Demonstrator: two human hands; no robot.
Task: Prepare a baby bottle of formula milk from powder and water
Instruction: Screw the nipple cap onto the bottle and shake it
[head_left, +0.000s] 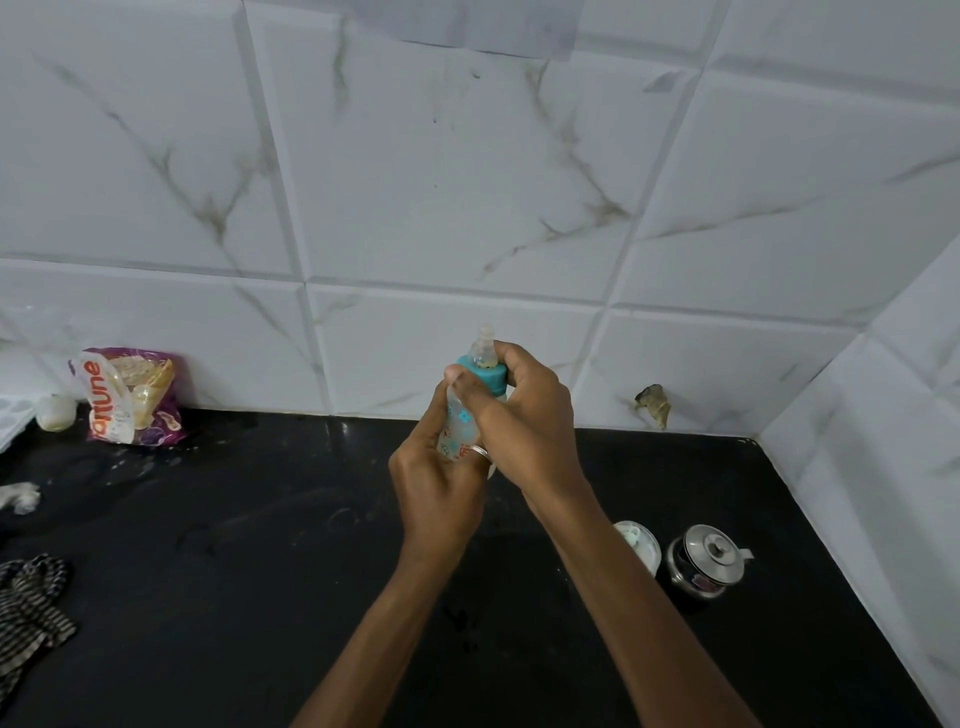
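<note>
Black counter (260, 597): packet (132, 397), pot (704, 564), cloth (28, 610).

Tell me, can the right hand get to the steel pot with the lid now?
Probably not at once. The right hand grips the teal collar of the baby bottle, which the left hand holds too. The lidded steel pot sits unobstructed on the black counter, beside the right forearm.

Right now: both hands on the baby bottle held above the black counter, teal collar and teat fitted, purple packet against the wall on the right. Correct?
One thing is off. In the head view the purple packet stands against the wall on the left, not the right. The rest holds: left hand and right hand grip the baby bottle above the black counter, teal collar and teat fitted.
</note>
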